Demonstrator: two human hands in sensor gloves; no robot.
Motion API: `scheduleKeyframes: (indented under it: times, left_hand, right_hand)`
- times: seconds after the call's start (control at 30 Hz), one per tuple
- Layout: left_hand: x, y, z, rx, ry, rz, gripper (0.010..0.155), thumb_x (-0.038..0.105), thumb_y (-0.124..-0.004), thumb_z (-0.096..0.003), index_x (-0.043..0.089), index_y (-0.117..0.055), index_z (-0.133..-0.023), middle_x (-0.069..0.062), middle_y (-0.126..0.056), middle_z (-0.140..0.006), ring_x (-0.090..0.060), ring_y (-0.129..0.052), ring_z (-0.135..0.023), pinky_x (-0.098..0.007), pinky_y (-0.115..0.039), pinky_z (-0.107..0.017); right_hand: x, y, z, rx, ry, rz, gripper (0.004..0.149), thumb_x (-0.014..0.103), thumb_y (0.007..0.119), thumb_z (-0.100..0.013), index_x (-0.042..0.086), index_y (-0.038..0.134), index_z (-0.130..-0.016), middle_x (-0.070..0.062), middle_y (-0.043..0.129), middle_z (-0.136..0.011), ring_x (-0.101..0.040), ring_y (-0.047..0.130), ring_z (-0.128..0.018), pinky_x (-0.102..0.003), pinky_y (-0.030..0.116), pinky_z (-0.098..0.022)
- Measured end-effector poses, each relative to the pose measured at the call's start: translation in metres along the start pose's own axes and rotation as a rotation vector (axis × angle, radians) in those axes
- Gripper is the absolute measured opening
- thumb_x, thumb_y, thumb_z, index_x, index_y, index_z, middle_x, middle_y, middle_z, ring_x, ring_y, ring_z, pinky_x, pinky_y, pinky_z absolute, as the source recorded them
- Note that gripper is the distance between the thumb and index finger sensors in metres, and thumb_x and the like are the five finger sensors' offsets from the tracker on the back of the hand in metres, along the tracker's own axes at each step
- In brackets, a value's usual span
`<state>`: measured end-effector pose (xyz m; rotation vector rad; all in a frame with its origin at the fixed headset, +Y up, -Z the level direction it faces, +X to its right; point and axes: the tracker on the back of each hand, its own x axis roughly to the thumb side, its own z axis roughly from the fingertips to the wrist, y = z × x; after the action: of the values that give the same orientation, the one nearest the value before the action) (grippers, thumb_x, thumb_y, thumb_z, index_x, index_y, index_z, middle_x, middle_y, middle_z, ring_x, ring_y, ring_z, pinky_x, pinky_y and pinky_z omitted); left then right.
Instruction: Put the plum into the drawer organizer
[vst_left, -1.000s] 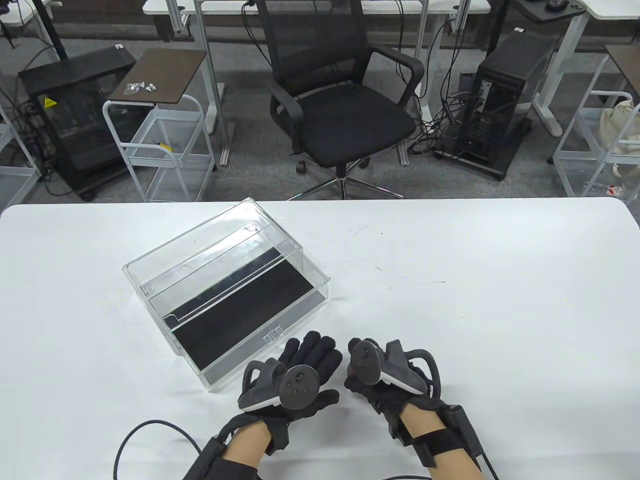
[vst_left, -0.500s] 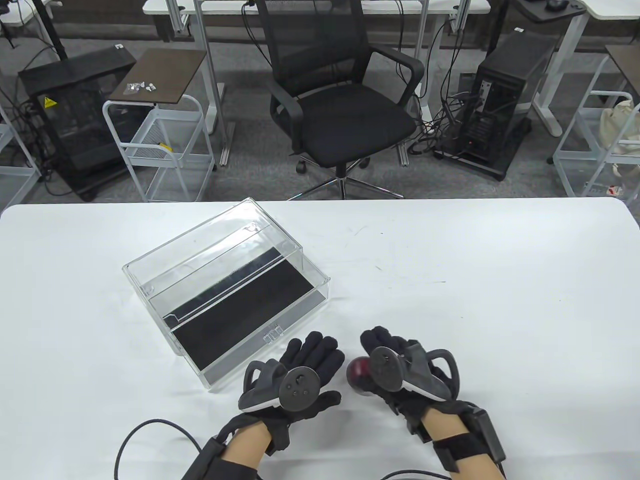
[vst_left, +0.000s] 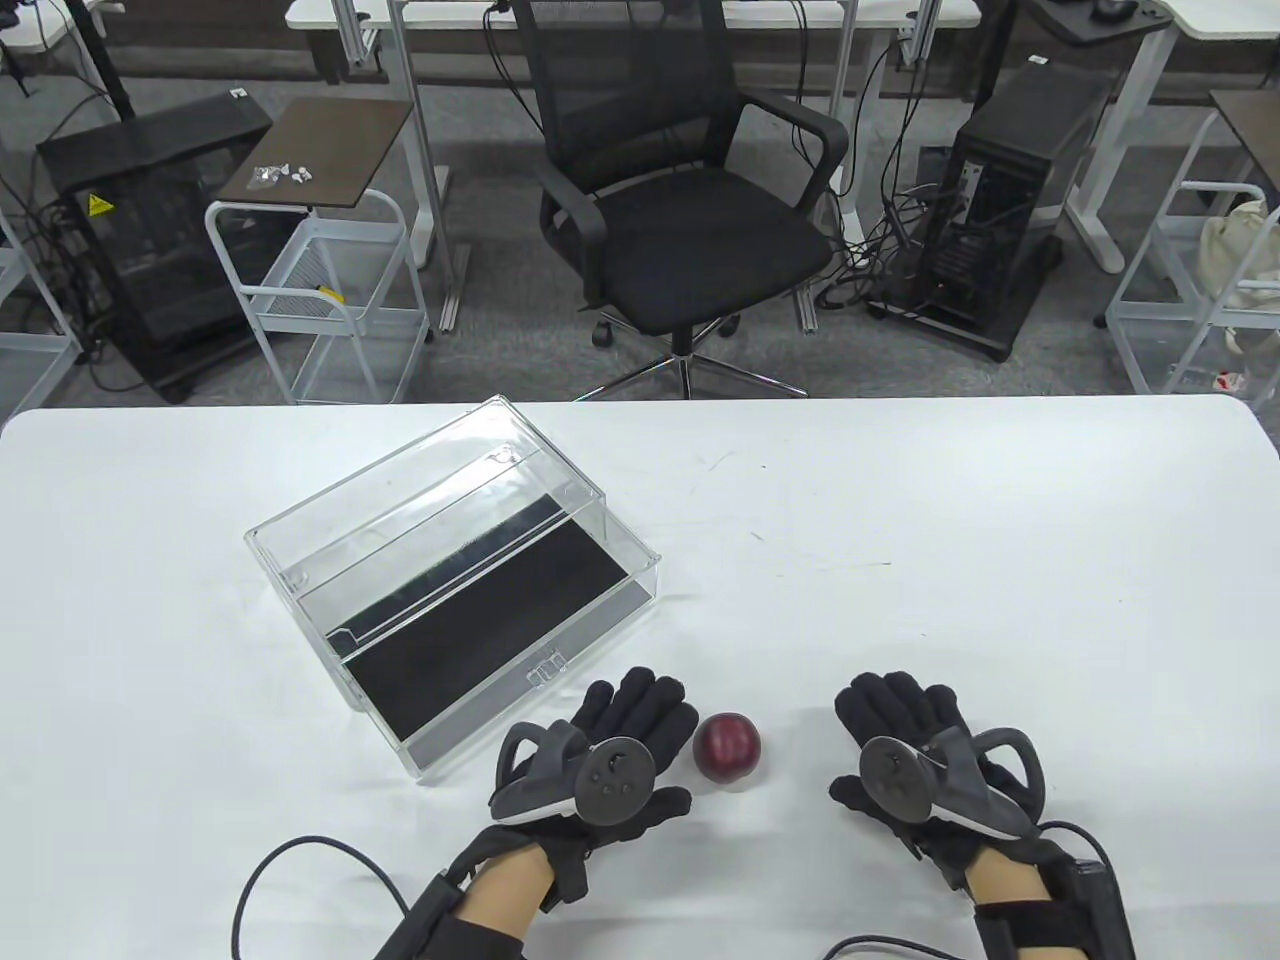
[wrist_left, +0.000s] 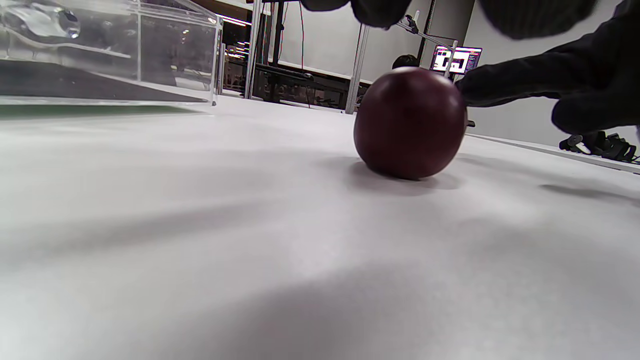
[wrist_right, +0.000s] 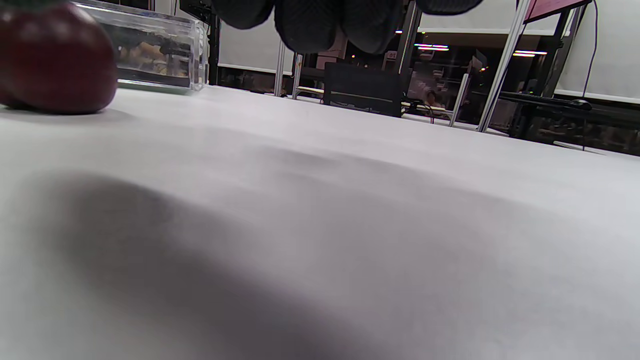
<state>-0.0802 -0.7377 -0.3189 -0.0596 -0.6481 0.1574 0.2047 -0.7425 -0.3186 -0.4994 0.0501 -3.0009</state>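
Observation:
A dark red plum (vst_left: 728, 748) lies on the white table (vst_left: 900, 560) between my two hands. It also shows in the left wrist view (wrist_left: 410, 122) and at the left edge of the right wrist view (wrist_right: 50, 60). My left hand (vst_left: 640, 715) lies flat and open just left of the plum, empty. My right hand (vst_left: 895, 710) lies flat and open to the plum's right, apart from it, empty. The clear drawer organizer (vst_left: 450, 580) with a black liner stands left of centre, its drawer pulled out toward my left hand.
A black cable (vst_left: 300, 860) loops on the table near my left forearm. Beyond the far table edge stand an office chair (vst_left: 680, 200), wire carts and computer cases on the floor.
My right hand has let go of the plum and moved right, flattening on the table. The plum now rests alone between the hands. My left hand barely moved.

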Motion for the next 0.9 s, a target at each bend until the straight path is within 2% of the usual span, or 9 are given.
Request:
scheduleKeyframes:
  times: [0.13,0.27,0.37,0.43,0.5,0.6,0.7,0.83,0.9]
  left_hand:
    - [0.014,0.008,-0.014,0.008,0.012,-0.032,0.086,0.063,-0.076,-0.0426,0.023,-0.046,-0.113,-0.008,-0.047,-0.125,-0.036,-0.049,-0.113,-0.057,-0.041,-0.081]
    - [0.039,0.012,-0.054,-0.184,0.100,-0.084,0.097,0.065,-0.079,-0.0405,0.020,-0.034,-0.114,-0.011,-0.045,-0.125,-0.039,-0.056,-0.112,-0.061,-0.049,-0.079]
    - [0.052,0.007,-0.081,-0.305,0.139,-0.152,0.099,0.063,-0.082,-0.0388,0.019,-0.034,-0.114,-0.011,-0.046,-0.124,-0.038,-0.060,-0.111,-0.061,-0.052,-0.078]
    - [0.057,0.001,-0.095,-0.403,0.176,-0.201,0.099,0.061,-0.084,-0.0394,0.020,-0.033,-0.114,-0.011,-0.044,-0.125,-0.038,-0.063,-0.110,-0.061,-0.054,-0.077]
    - [0.061,-0.005,-0.103,-0.459,0.189,-0.219,0.090,0.055,-0.085,-0.0419,0.019,-0.043,-0.113,-0.011,-0.057,-0.121,-0.035,-0.071,-0.106,-0.060,-0.061,-0.074]
    - [0.065,-0.006,-0.105,-0.388,0.184,-0.231,0.085,0.051,-0.088,-0.0414,0.013,-0.053,-0.110,-0.016,-0.070,-0.113,-0.035,-0.084,-0.094,-0.059,-0.068,-0.069]
    - [0.063,0.008,-0.095,-0.279,0.228,-0.283,0.085,0.053,-0.087,-0.0401,0.012,-0.057,-0.108,-0.017,-0.074,-0.110,-0.034,-0.088,-0.091,-0.059,-0.069,-0.068]
    - [0.033,0.059,-0.073,-0.080,0.428,-0.252,0.087,0.059,-0.085,-0.0374,0.008,-0.064,-0.105,-0.019,-0.082,-0.104,-0.035,-0.093,-0.083,-0.057,-0.072,-0.066]
    - [0.004,0.092,-0.054,0.039,0.628,-0.143,0.088,0.061,-0.085,-0.0365,0.006,-0.067,-0.103,-0.021,-0.085,-0.100,-0.036,-0.095,-0.078,-0.057,-0.074,-0.063]
  right_hand:
    - [0.003,-0.005,0.002,-0.023,-0.013,-0.040,0.082,0.068,0.062,-0.032,0.030,0.045,-0.102,-0.002,0.055,-0.113,-0.035,0.056,-0.104,-0.055,0.051,-0.073]
    - [0.006,-0.008,0.007,-0.037,-0.036,-0.045,0.081,0.067,0.062,-0.032,0.030,0.046,-0.102,-0.003,0.056,-0.113,-0.035,0.056,-0.104,-0.054,0.051,-0.073]
    - [0.008,-0.010,0.010,-0.051,-0.035,-0.032,0.078,0.066,0.063,-0.033,0.030,0.048,-0.101,-0.003,0.058,-0.112,-0.035,0.058,-0.103,-0.054,0.053,-0.072]
    - [0.008,-0.012,0.011,-0.060,-0.040,-0.039,0.078,0.066,0.063,-0.034,0.030,0.048,-0.101,-0.003,0.059,-0.112,-0.035,0.059,-0.103,-0.054,0.054,-0.072]
    - [0.009,-0.013,0.012,-0.064,-0.042,-0.049,0.078,0.066,0.063,-0.034,0.030,0.048,-0.101,-0.003,0.059,-0.112,-0.035,0.059,-0.103,-0.054,0.054,-0.072]
    - [0.008,-0.012,0.011,-0.059,-0.043,-0.059,0.078,0.066,0.063,-0.034,0.030,0.048,-0.101,-0.003,0.059,-0.112,-0.035,0.059,-0.103,-0.054,0.054,-0.072]
    - [0.008,-0.012,0.010,-0.056,-0.042,-0.070,0.078,0.066,0.063,-0.034,0.030,0.048,-0.101,-0.003,0.059,-0.112,-0.035,0.059,-0.103,-0.054,0.054,-0.072]
    - [0.007,-0.013,0.011,-0.060,-0.040,-0.083,0.078,0.066,0.063,-0.034,0.030,0.049,-0.101,-0.003,0.059,-0.112,-0.035,0.059,-0.103,-0.054,0.054,-0.072]
    - [0.007,-0.013,0.011,-0.061,-0.042,-0.080,0.078,0.066,0.063,-0.034,0.030,0.049,-0.101,-0.003,0.059,-0.111,-0.035,0.060,-0.102,-0.054,0.054,-0.072]
